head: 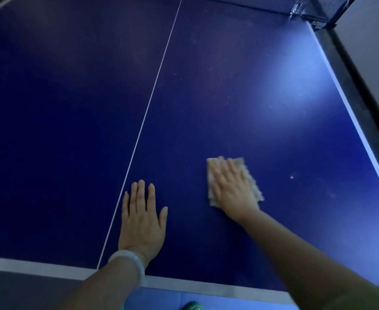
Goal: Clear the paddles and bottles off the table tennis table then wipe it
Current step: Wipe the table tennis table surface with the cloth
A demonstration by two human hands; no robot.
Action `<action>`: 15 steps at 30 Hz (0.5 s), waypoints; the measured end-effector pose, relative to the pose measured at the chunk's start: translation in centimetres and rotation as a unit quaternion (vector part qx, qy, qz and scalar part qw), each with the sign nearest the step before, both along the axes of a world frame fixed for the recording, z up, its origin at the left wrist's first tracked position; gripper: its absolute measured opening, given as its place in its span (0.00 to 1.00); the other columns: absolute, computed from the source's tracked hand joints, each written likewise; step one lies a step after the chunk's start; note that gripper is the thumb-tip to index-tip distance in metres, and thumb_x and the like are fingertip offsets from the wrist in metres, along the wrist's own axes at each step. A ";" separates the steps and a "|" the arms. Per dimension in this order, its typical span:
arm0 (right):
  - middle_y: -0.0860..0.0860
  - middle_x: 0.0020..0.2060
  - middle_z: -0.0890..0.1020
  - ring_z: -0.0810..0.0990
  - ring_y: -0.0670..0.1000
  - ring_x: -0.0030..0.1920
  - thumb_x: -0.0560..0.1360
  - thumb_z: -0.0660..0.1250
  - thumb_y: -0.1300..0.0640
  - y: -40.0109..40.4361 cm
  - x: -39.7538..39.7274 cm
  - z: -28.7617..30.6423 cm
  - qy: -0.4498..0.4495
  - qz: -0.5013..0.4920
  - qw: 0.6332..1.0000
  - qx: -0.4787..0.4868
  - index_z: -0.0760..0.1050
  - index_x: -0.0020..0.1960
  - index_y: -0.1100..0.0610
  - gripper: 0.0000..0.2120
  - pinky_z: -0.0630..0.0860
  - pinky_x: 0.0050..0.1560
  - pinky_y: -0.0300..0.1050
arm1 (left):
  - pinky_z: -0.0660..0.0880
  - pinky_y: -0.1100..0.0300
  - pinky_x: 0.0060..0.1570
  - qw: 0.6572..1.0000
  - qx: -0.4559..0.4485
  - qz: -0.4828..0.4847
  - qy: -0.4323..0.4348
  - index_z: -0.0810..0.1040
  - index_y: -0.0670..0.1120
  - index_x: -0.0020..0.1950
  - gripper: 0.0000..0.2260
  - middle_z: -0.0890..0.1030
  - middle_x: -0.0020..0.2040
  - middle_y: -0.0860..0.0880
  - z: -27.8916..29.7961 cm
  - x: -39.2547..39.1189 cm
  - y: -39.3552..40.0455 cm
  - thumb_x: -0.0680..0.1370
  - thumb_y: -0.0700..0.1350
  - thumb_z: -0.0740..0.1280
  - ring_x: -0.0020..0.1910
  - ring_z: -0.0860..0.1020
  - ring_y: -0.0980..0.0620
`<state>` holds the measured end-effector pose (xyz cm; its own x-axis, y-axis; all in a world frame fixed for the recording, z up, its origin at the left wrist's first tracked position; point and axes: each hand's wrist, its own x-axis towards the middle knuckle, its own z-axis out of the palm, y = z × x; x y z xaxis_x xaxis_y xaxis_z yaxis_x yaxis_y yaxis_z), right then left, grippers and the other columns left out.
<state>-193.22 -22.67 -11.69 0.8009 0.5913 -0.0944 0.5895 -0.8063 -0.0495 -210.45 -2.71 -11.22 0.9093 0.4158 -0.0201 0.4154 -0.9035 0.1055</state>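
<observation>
The blue table tennis table (206,86) fills the view, with a white centre line running from near to far. My right hand (233,186) lies flat with straight fingers on a beige cloth (254,184), pressing it onto the table's right half. My left hand (141,218) rests flat on the table just right of the centre line, fingers straight, holding nothing. A pale bangle sits on my left wrist. No paddles or bottles are in view.
The net (313,10) and its post stand at the far right corner. The table's white right edge (352,121) runs diagonally, with dark floor beyond. Small pale specks (292,176) dot the surface right of the cloth. The near edge (38,266) is at the bottom.
</observation>
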 end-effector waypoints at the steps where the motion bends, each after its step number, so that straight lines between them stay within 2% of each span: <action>1: 0.56 0.79 0.50 0.47 0.60 0.79 0.82 0.42 0.48 -1.8 1.3 -0.3 -0.023 -0.064 0.998 -0.010 0.43 0.80 0.53 0.28 0.45 0.77 0.61 | 0.53 0.44 0.75 1.000 0.000 -0.001 0.001 0.62 0.40 0.77 0.31 0.60 0.77 0.39 0.0 0.0 0.0 0.81 0.58 0.44 0.78 0.56 0.42; 2: 0.58 0.79 0.52 0.49 0.60 0.78 0.82 0.42 0.49 -3.8 2.1 -0.3 -0.027 -0.156 0.987 -0.005 0.42 0.80 0.54 0.28 0.45 0.77 0.60 | 0.53 0.44 0.75 1.000 -0.001 0.000 0.004 0.62 0.40 0.77 0.31 0.60 0.77 0.39 0.0 -0.1 0.0 0.82 0.58 0.43 0.78 0.55 0.42; 4: 0.56 0.79 0.48 0.46 0.59 0.79 0.82 0.42 0.50 -6.9 1.8 0.3 0.002 -0.327 0.945 0.020 0.38 0.80 0.51 0.28 0.42 0.76 0.60 | 0.55 0.43 0.75 1.000 -0.007 0.004 0.007 0.61 0.40 0.77 0.31 0.59 0.78 0.39 0.0 -0.1 0.0 0.81 0.58 0.42 0.78 0.55 0.42; 5: 0.55 0.79 0.47 0.44 0.58 0.79 0.82 0.43 0.49 -7.4 1.0 0.9 0.019 -0.388 0.921 0.030 0.38 0.79 0.50 0.28 0.41 0.76 0.61 | 0.56 0.43 0.75 1.000 -0.010 0.006 0.008 0.61 0.41 0.77 0.31 0.59 0.78 0.39 0.0 -0.1 0.0 0.81 0.59 0.42 0.78 0.55 0.43; 7: 0.55 0.79 0.45 0.42 0.58 0.79 0.83 0.41 0.47 -6.0 -1.0 1.4 0.033 -0.443 0.896 0.027 0.38 0.80 0.50 0.27 0.41 0.76 0.63 | 0.56 0.42 0.75 1.000 -0.011 0.008 0.009 0.60 0.41 0.77 0.31 0.59 0.78 0.39 0.0 0.0 0.0 0.81 0.59 0.43 0.78 0.54 0.43; 8: 0.56 0.79 0.45 0.42 0.58 0.79 0.83 0.41 0.47 -4.5 -1.9 1.4 0.030 -0.439 0.898 0.021 0.38 0.79 0.51 0.27 0.42 0.76 0.63 | 0.56 0.42 0.75 1.000 -0.010 0.007 0.009 0.61 0.41 0.77 0.31 0.59 0.78 0.39 0.0 0.0 0.0 0.81 0.58 0.44 0.78 0.54 0.42; 10: 0.56 0.79 0.44 0.41 0.58 0.79 0.83 0.42 0.47 -1.1 -3.3 1.2 0.024 -0.382 0.924 0.014 0.36 0.79 0.51 0.28 0.43 0.76 0.62 | 0.55 0.43 0.75 1.000 -0.008 0.004 0.004 0.61 0.40 0.77 0.31 0.59 0.78 0.39 -0.1 0.0 0.0 0.81 0.58 0.45 0.78 0.55 0.42; 13: 0.51 0.78 0.39 0.36 0.55 0.78 0.83 0.40 0.45 2.3 -4.8 1.1 0.028 -0.208 0.977 0.037 0.34 0.79 0.49 0.28 0.40 0.77 0.59 | 0.54 0.43 0.75 1.000 -0.004 0.002 0.002 0.61 0.40 0.77 0.31 0.59 0.78 0.39 -0.1 -0.1 -0.1 0.81 0.58 0.45 0.78 0.54 0.42; 15: 0.49 0.78 0.39 0.35 0.52 0.78 0.82 0.39 0.44 1.7 -4.4 1.3 0.031 -0.098 0.994 0.045 0.37 0.79 0.48 0.28 0.39 0.78 0.57 | 0.54 0.43 0.75 1.000 -0.004 0.003 0.005 0.61 0.40 0.77 0.31 0.58 0.78 0.39 0.0 -0.1 0.0 0.81 0.58 0.45 0.78 0.54 0.42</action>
<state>-197.63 -20.93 -10.35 0.8954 0.4336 -0.1010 0.4160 -0.8957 -0.1572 -210.52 -2.75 -11.24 0.9068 0.4203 -0.0320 0.4211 -0.9004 0.1089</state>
